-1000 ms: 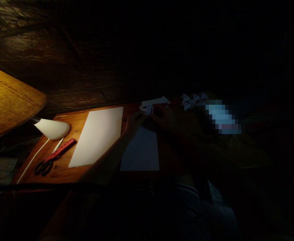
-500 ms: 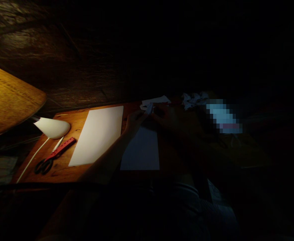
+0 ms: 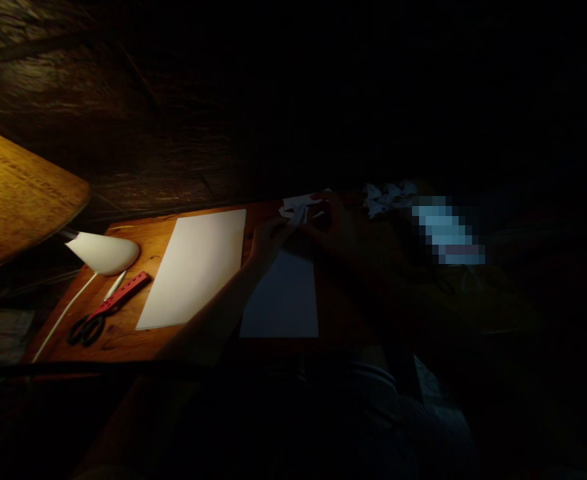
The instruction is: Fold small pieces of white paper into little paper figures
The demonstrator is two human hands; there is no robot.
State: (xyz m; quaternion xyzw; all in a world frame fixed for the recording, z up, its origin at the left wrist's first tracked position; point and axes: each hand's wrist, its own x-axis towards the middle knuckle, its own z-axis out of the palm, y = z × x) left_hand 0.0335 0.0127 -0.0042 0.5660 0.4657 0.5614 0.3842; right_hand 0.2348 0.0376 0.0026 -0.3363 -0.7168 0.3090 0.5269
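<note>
A small folded piece of white paper (image 3: 301,215) is held up over the far part of the table. My left hand (image 3: 268,238) pinches it from the left. From the right, my right hand (image 3: 334,223) grips it too, thumb low and fingers raised and curved; deep shadow hides part of these fingers. Beneath my hands lies a white sheet (image 3: 283,293), dim and flat on the wood. Just behind the folded paper is a cut strip of paper (image 3: 298,200), partly covered by my right hand.
A brightly lit stack of white paper (image 3: 198,267) lies to the left. Beyond it are scissors (image 3: 87,329), a red perforated strip (image 3: 126,291) and a white lamp base (image 3: 106,253) with its shade (image 3: 23,200). Several folded paper pieces (image 3: 388,198) sit back right, beside a glowing pixelated screen (image 3: 446,230).
My right hand's fingers have lifted and spread away from the folded paper, and a flap of it now shows on the right. My left hand stays nearly in place.
</note>
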